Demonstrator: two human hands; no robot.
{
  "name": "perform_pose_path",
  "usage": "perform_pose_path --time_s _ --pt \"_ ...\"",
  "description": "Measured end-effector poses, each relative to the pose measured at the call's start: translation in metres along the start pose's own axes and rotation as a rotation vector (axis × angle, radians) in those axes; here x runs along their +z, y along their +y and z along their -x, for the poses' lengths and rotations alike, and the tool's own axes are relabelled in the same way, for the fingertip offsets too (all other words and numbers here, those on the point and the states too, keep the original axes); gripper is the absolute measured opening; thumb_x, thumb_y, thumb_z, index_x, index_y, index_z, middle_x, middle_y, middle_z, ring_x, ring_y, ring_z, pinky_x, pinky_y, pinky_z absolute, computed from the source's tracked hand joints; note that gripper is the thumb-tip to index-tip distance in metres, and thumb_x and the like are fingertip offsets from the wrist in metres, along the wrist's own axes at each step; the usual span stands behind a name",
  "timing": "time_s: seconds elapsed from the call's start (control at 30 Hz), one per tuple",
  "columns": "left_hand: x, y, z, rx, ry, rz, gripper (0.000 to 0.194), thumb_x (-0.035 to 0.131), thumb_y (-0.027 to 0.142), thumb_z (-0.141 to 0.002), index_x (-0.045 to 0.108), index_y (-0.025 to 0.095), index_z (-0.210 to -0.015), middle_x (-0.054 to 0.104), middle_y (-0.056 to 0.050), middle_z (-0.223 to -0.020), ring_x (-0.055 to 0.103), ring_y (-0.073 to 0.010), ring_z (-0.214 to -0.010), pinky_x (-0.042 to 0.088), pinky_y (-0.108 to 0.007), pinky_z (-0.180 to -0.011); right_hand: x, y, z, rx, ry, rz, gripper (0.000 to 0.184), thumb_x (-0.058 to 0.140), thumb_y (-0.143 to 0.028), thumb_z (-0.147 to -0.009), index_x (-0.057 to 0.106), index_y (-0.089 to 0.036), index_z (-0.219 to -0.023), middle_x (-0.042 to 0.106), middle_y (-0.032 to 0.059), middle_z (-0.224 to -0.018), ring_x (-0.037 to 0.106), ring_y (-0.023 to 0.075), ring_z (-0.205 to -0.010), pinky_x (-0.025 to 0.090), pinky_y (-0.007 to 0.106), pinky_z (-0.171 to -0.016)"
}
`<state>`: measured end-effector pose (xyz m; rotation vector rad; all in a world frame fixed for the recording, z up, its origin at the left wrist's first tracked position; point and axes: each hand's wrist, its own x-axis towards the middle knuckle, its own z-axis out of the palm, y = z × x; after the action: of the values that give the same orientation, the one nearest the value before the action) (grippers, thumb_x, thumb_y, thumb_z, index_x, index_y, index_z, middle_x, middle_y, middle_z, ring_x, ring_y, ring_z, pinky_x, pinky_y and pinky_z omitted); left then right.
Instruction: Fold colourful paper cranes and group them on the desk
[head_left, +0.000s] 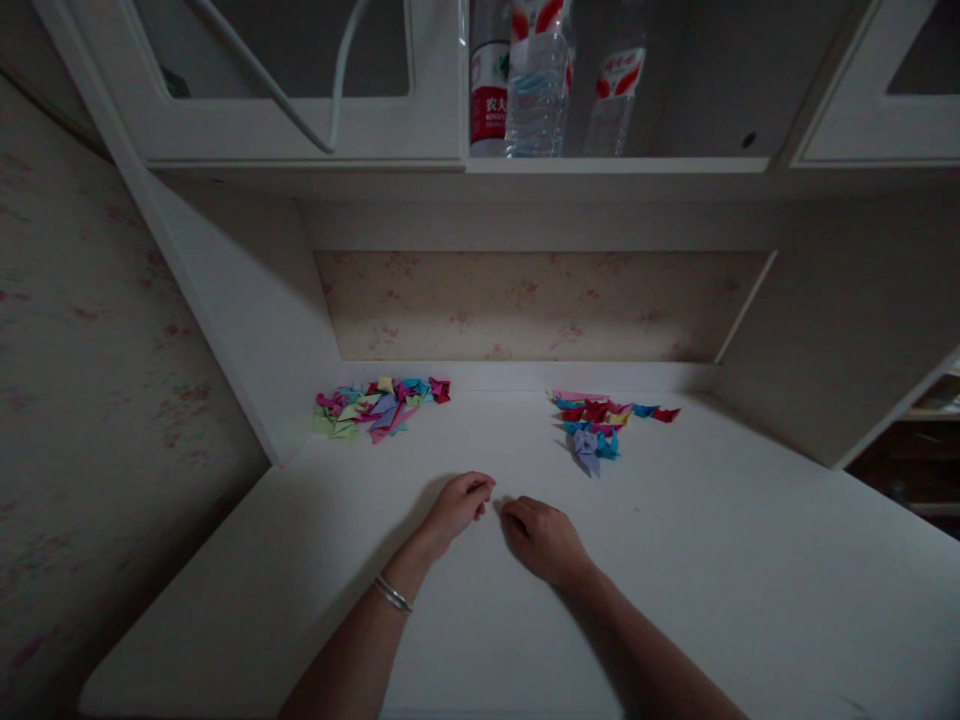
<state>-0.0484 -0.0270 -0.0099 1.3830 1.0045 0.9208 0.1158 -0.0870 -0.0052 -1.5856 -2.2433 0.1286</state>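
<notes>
My left hand (459,508) rests on the white desk (465,640) with its fingers curled in, and nothing shows in it. Close beside it lies my right hand (541,535), closed in a loose fist, with no object visible in its fingers. A small gap separates the two hands. Beyond the left hand, a pile of colourful folded paper pieces (386,408) sits by the left panel. Past the right hand is a second, smaller group of folded paper pieces (596,415), blue, red, yellow and pink, with a lilac folded paper piece (586,448) at its near end.
Above the desk hangs a white cabinet with water bottles (537,95) on its open shelf (675,165). A pale cable (300,120) droops in front of the left cabinet door. Side panels (247,300) stand at both ends, and flowered wallpaper (97,400) covers the left wall.
</notes>
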Motion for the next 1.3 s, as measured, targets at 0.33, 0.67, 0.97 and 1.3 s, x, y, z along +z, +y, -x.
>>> perform_pose_path --time_s 0.33,0.67,0.97,1.3 --pt "-0.0002 -0.0003 0.0013 0.01 0.0 -0.026 0.027 0.056 0.034 -0.074 0.063 0.013 -0.088 0.052 0.002 -0.067 0.046 -0.0093 -0.055 0.033 -0.023 -0.05 0.0005 0.0012 0.0008 -0.025 0.031 -0.016 0.025 0.037 -0.024 -0.092 0.062 -0.022 -0.088 0.066 0.0025 -0.084 0.06 0.0133 -0.075 0.036 0.022 -0.067" --pt "0.0003 0.0019 0.0016 -0.014 -0.003 -0.028 0.028 0.056 0.035 -0.073 0.063 0.013 -0.088 0.053 0.002 -0.066 0.046 -0.009 -0.054 0.034 -0.023 -0.05 -0.0001 0.0011 -0.0001 -0.013 0.008 -0.013 0.025 0.038 -0.024 -0.092 0.062 -0.021 -0.088 0.065 0.0023 -0.084 0.061 0.0135 -0.077 0.037 0.022 -0.068" --pt "-0.0003 -0.0011 0.0002 0.003 -0.02 -0.03 0.028 0.055 0.035 -0.074 0.063 0.013 -0.088 0.053 0.002 -0.067 0.047 -0.0093 -0.055 0.034 -0.022 -0.05 -0.001 0.0 -0.0002 0.005 -0.012 -0.03 0.026 0.037 -0.025 -0.092 0.063 -0.022 -0.088 0.066 0.0029 -0.085 0.061 0.0138 -0.079 0.036 0.022 -0.069" --pt "-0.0008 -0.0047 -0.0011 0.006 -0.008 -0.037 0.029 0.056 0.036 -0.074 0.064 0.013 -0.089 0.053 0.002 -0.066 0.047 -0.0096 -0.056 0.035 -0.023 -0.051 0.0034 0.0029 -0.0001 -0.022 0.032 -0.023 0.026 0.037 -0.024 -0.092 0.062 -0.021 -0.086 0.065 0.0021 -0.083 0.06 0.013 -0.075 0.036 0.021 -0.067"
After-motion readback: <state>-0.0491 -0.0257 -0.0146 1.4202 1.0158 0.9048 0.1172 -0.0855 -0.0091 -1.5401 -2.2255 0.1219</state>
